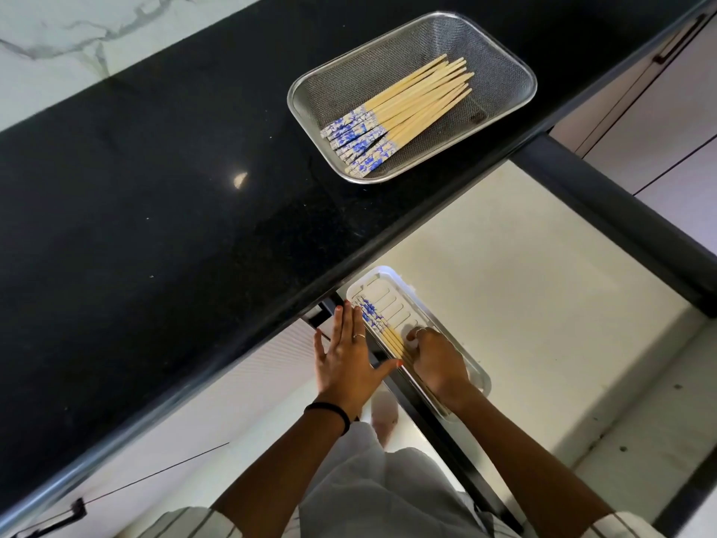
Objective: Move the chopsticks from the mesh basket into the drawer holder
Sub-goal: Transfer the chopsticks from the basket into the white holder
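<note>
Mesh basket (504,64) sits on the black tabletop (155,211), upper right of frame. It holds a bundle of chopsticks (403,110), blue-patterned ends toward lower left, lying roughly parallel. Below the tabletop edge, an open drawer (523,304) holds a white drawer holder (382,279), lower centre of frame. A few chopsticks in holder (378,324) lie along its left side. Left hand (345,363): fingers spread and straight, lying at the holder's left edge, thumb reaching toward the sticks. Right hand (436,361): fingers curled down over the sticks in the holder; actual pinch cannot be confirmed.
</note>
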The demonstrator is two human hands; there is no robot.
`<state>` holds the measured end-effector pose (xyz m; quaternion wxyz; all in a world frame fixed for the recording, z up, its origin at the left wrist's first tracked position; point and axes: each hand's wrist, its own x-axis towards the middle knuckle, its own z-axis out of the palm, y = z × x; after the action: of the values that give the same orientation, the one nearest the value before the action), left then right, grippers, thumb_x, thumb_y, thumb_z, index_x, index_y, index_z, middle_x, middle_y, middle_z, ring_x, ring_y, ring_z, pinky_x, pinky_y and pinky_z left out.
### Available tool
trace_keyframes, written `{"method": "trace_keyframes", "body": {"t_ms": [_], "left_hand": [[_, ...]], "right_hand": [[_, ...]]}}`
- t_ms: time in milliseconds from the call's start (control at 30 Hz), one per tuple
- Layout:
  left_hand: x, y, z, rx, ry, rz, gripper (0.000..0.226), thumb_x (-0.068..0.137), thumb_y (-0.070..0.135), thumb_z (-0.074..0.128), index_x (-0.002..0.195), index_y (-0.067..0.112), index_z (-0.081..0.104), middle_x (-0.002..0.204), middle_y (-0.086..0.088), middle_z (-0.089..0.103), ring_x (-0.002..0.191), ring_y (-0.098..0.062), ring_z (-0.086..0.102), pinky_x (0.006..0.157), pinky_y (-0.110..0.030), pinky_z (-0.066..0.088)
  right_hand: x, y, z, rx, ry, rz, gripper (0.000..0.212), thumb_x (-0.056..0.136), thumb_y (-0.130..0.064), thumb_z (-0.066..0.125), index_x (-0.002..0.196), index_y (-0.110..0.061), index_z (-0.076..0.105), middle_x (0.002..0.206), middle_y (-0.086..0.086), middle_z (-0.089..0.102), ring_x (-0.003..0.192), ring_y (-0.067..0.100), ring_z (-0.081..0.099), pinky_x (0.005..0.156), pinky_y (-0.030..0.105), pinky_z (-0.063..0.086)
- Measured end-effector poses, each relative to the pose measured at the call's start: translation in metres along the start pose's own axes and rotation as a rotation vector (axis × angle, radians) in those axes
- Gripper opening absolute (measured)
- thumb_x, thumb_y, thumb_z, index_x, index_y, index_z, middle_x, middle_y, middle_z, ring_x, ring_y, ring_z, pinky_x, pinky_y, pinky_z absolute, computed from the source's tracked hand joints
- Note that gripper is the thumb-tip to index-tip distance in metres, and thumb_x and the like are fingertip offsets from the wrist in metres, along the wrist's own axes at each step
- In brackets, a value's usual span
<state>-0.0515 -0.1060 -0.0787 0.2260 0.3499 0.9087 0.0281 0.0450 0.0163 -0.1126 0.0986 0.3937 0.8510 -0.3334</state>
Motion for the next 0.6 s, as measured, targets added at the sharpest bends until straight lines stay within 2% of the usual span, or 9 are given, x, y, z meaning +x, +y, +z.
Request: {"method": "trace_keyframes", "body": {"t_ms": [133, 233, 300, 367, 467, 533, 600], "left_hand": [[0.0, 0.0, -0.002, 0.003, -0.006, 0.004, 0.111, 0.078, 0.078, 0.041, 0.15, 0.015, -0.013, 0.16, -0.004, -0.013, 0.146, -0.019, -0.016, 0.115, -0.05, 0.0], [0.0, 0.0, -0.003, -0.007, -0.014, -0.004, 0.113, 0.076, 0.079, 0.042, 0.15, 0.016, -0.014, 0.16, -0.004, -0.013, 0.146, -0.019, -0.015, 0.115, -0.051, 0.0], [-0.001, 0.001, -0.004, -0.014, -0.016, -0.007, 0.114, 0.074, 0.08, 0.042, 0.15, 0.017, -0.014, 0.16, -0.003, -0.014, 0.146, -0.019, -0.014, 0.115, -0.053, 0.002], [0.0, 0.001, -0.005, -0.014, -0.023, -0.001, 0.113, 0.074, 0.08, 0.042, 0.151, 0.019, -0.013, 0.159, -0.003, -0.016, 0.146, -0.019, -0.014, 0.114, -0.055, 0.003], [0.0, 0.001, -0.007, -0.01, -0.046, 0.014, 0.109, 0.075, 0.08, 0.041, 0.152, 0.021, -0.01, 0.159, -0.002, -0.019, 0.146, -0.02, -0.016, 0.113, -0.058, 0.003], [0.001, 0.001, -0.009, -0.004, -0.066, 0.011, 0.108, 0.075, 0.08, 0.041, 0.152, 0.022, -0.008, 0.158, -0.002, -0.021, 0.146, -0.02, -0.017, 0.113, -0.059, 0.004], [0.003, 0.002, -0.011, -0.002, -0.089, -0.001, 0.11, 0.075, 0.08, 0.044, 0.152, 0.021, -0.007, 0.158, -0.002, -0.021, 0.146, -0.02, -0.016, 0.113, -0.061, 0.007]], "right_hand": [[-0.003, 0.003, -0.004, 0.038, -0.061, -0.05, 0.017, 0.094, -0.015, 0.052, 0.106, -0.019, 0.062, 0.11, 0.004, 0.07, 0.105, 0.022, 0.066, 0.089, 0.03, 0.052], [-0.002, -0.003, -0.018, 0.005, -0.046, 0.004, 0.022, 0.096, -0.027, 0.05, 0.113, -0.018, 0.062, 0.117, 0.004, 0.068, 0.107, 0.024, 0.066, 0.091, 0.034, 0.051], [-0.003, -0.011, -0.036, 0.046, -0.067, 0.046, 0.027, 0.096, -0.034, 0.048, 0.11, -0.017, 0.064, 0.114, 0.005, 0.069, 0.099, 0.023, 0.068, 0.087, 0.035, 0.054], [-0.004, -0.026, -0.064, 0.099, -0.053, -0.006, 0.024, 0.095, -0.03, 0.048, 0.101, -0.015, 0.067, 0.107, 0.006, 0.071, 0.089, 0.021, 0.069, 0.083, 0.034, 0.055], [-0.006, -0.058, -0.126, 0.261, 0.217, -0.153, 0.019, 0.094, -0.016, 0.051, 0.095, -0.012, 0.07, 0.095, 0.003, 0.072, 0.077, 0.017, 0.065, 0.079, 0.028, 0.052], [-0.008, -0.084, -0.174, 0.361, 0.469, -0.312, 0.018, 0.093, -0.014, 0.053, 0.095, -0.01, 0.07, 0.084, -0.005, 0.066, 0.069, 0.008, 0.06, 0.071, 0.02, 0.047], [-0.005, -0.108, -0.217, 0.414, 0.638, -0.454, 0.019, 0.091, -0.017, 0.053, 0.095, -0.01, 0.071, 0.077, -0.01, 0.063, 0.063, 0.002, 0.057, 0.067, 0.016, 0.045]]}}
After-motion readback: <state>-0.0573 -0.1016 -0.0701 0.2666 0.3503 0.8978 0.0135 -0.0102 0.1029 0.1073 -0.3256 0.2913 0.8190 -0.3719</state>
